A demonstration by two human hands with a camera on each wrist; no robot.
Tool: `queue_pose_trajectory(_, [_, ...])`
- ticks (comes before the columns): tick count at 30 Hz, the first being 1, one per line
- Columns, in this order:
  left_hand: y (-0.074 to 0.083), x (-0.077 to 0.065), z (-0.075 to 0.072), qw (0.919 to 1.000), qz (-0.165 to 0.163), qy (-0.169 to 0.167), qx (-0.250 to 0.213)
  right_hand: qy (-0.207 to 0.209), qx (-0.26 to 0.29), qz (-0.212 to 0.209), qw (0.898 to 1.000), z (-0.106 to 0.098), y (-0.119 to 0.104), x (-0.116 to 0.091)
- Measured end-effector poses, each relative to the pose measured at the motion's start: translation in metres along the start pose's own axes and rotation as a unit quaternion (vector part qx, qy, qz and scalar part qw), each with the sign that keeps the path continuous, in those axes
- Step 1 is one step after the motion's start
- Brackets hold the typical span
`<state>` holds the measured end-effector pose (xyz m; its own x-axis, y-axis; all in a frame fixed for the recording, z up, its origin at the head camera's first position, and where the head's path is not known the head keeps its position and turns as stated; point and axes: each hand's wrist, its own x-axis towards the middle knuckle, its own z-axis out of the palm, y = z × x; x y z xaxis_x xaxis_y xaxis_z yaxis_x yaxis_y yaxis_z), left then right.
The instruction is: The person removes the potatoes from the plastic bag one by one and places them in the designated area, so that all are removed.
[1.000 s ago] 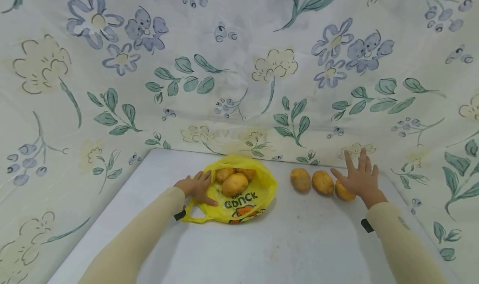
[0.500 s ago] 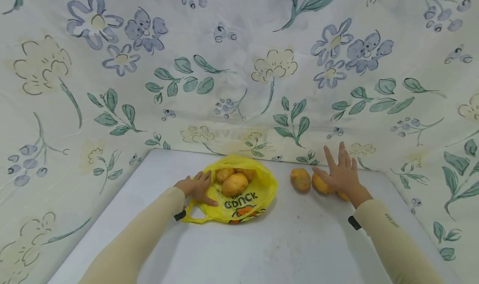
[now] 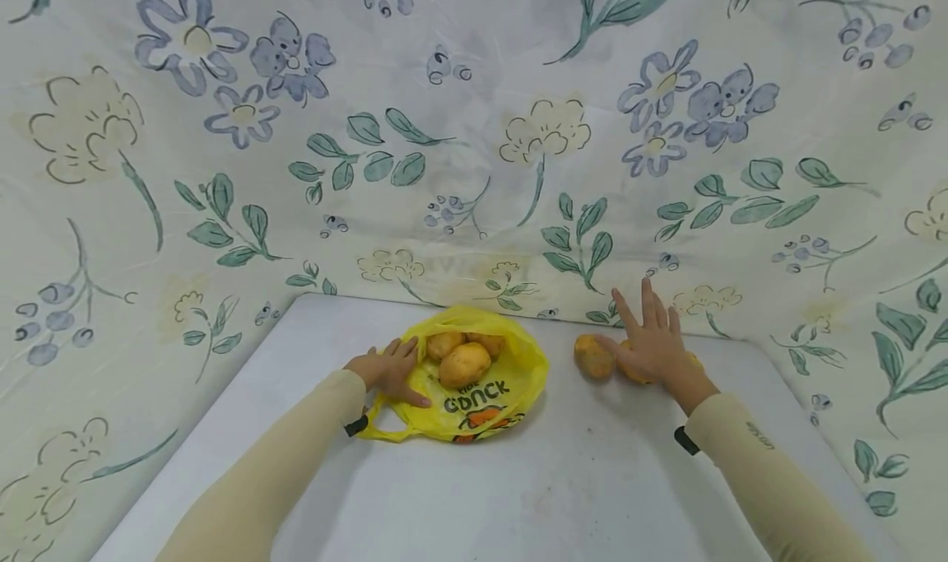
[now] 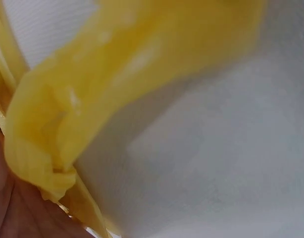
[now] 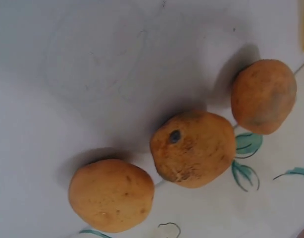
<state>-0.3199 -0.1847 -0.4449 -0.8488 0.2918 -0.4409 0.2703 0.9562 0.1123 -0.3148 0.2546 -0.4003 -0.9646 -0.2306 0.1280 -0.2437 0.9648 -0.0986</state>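
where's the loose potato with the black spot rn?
Right wrist view, just right of centre on the white table: the spotted potato sits between a lower-left potato and an upper-right potato.

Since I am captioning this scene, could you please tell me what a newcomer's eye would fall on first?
Probably the bright yellow bag on the white table, with potatoes in its open mouth and the left hand on its left edge. Next, perhaps, the row of three potatoes to its right, partly hidden by the spread right hand in the head view. Behind rises the large floral backdrop.
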Motion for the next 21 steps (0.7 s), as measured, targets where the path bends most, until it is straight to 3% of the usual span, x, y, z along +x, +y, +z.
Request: queue_pose_trajectory(21, [-0.003,0.002,0.001,0.9998,-0.004,-0.007,-0.018,-0.008,-0.029,-0.086,0.996,0.003,-0.068,0.01])
